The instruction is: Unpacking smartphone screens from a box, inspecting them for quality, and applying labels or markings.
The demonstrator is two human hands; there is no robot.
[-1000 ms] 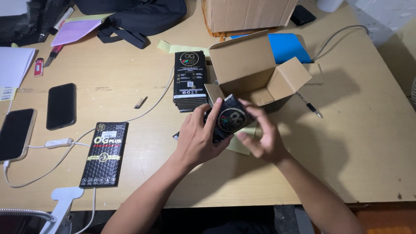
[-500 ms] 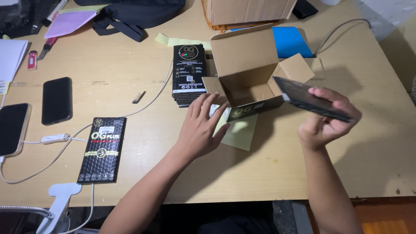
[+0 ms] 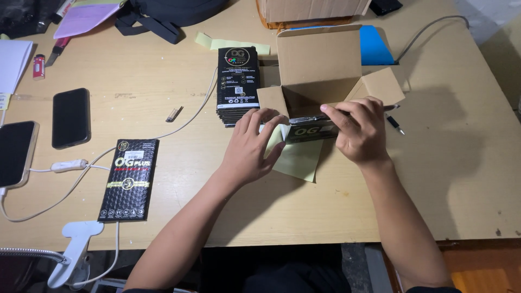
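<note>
Two phones lie at the left of the wooden table (image 3: 450,179): one phone (image 3: 15,153) at the far-left edge with a white cable (image 3: 68,165) running past it, and a dark phone (image 3: 71,117) just to its right. Farther back on that side sit a red lighter (image 3: 38,66) and a pink folder (image 3: 84,16). Near the front edge a black flat packet (image 3: 129,180) lies face up, with a white clamp (image 3: 73,252) below it at the table's rim. A small metal clip (image 3: 174,114) rests on bare wood to the right. At centre, a stack of black packets (image 3: 237,84) stands just left of the open cardboard box (image 3: 320,65), touching its left flap. The left hand (image 3: 251,146) rests palm down with fingers spread, fingertips touching the box's near-left flap. Under both hands lies a yellow sheet of paper (image 3: 301,160). The right hand (image 3: 361,130) is curled, its fingers pressed together over a black packet (image 3: 310,129) held at the box's open near side; how much of this packet is inside cannot be told. A pen (image 3: 395,123) lies just right of that hand, and a blue item (image 3: 375,46) sits behind the box, beside a grey cable (image 3: 429,30).
</note>
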